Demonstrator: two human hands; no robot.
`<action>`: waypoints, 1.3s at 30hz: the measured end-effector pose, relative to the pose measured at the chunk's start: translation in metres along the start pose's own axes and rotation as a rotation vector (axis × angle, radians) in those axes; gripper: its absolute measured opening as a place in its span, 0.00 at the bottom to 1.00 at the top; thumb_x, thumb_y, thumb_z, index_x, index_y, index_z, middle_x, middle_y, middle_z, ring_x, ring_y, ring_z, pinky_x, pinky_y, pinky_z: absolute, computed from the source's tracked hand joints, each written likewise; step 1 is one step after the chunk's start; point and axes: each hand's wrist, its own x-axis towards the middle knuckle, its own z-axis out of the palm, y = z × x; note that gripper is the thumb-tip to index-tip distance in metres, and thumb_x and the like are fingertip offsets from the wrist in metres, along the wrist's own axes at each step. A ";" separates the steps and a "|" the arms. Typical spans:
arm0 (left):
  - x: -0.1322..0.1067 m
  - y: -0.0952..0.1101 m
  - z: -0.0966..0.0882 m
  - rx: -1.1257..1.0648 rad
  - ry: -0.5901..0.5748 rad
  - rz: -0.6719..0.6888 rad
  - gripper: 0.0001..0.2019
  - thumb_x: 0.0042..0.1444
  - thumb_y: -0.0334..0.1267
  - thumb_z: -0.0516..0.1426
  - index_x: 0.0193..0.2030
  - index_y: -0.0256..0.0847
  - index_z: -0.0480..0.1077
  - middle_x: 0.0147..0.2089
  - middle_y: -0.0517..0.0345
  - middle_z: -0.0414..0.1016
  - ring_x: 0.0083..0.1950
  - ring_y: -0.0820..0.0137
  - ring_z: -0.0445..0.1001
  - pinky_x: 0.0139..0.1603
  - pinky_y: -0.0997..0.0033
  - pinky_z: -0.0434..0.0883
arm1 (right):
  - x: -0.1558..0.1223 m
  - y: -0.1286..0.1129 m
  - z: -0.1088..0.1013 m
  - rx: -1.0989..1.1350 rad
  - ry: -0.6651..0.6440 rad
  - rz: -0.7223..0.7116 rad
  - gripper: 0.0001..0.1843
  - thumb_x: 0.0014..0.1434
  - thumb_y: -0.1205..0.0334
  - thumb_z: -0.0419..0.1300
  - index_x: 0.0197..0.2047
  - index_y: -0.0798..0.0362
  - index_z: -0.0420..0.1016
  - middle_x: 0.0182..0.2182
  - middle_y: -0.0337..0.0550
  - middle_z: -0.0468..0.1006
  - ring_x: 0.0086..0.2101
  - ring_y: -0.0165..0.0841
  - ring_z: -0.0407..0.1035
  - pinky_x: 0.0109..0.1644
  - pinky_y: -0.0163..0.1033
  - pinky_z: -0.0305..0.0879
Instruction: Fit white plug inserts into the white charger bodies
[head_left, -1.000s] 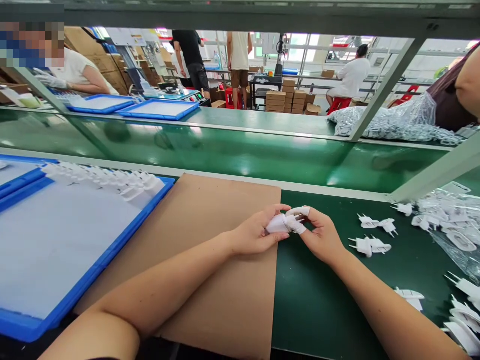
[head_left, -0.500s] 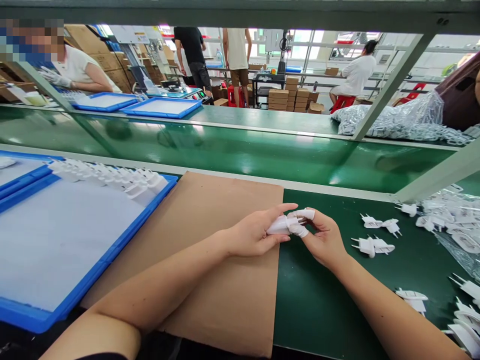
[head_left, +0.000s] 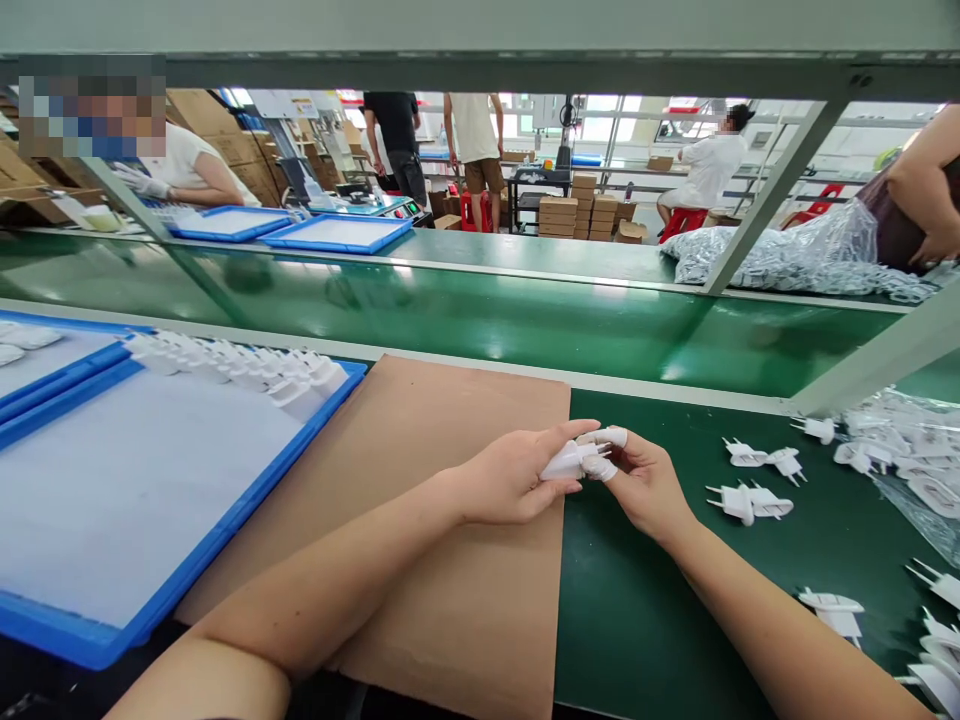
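Note:
Between my two hands is a white two-pin plug [head_left: 564,462], its metal pins pointing right. My left hand [head_left: 514,475] is closed around its body, the thumb and fingers on opposite sides. White covers wrap the thumb and forefinger of my right hand [head_left: 649,485], which pinches the plug at its pin end. The plug hangs just above the right edge of a brown cardboard sheet [head_left: 450,600]. Loose white plug parts [head_left: 750,502] with two pins each lie on the green bench to the right of my right hand.
On the left, a blue-rimmed tray [head_left: 195,560] has rows of white plugs [head_left: 240,365] along its far edge. A clear bag [head_left: 919,520] with more plug parts lies at right. Metal posts [head_left: 780,195] frame the bench. Beyond are a second bench [head_left: 495,255] and several people.
The view has tilted up slightly, so the bench sits lower in it. Both hands keep their hold on the plug, with little visible movement. A person's arm now shows at the far right.

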 end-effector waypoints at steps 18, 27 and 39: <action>0.009 -0.009 0.027 -0.566 0.129 -0.131 0.29 0.65 0.44 0.61 0.71 0.43 0.60 0.48 0.52 0.75 0.42 0.68 0.72 0.46 0.68 0.70 | 0.003 0.001 0.006 0.211 0.051 0.187 0.17 0.52 0.48 0.75 0.35 0.49 0.77 0.31 0.39 0.79 0.32 0.34 0.73 0.39 0.40 0.73; 0.020 -0.008 0.037 -0.951 0.324 -0.264 0.34 0.58 0.57 0.67 0.61 0.41 0.62 0.42 0.57 0.72 0.32 0.75 0.69 0.35 0.72 0.69 | 0.000 0.001 0.009 0.265 0.211 0.218 0.26 0.59 0.39 0.68 0.51 0.48 0.74 0.39 0.42 0.79 0.35 0.33 0.72 0.44 0.43 0.75; 0.031 -0.027 0.035 -1.074 0.498 -0.511 0.28 0.57 0.51 0.69 0.56 0.37 0.66 0.48 0.50 0.79 0.46 0.69 0.77 0.45 0.72 0.68 | -0.008 0.028 0.011 -0.411 -0.016 -0.267 0.39 0.67 0.51 0.64 0.75 0.41 0.52 0.62 0.53 0.66 0.61 0.49 0.64 0.64 0.63 0.68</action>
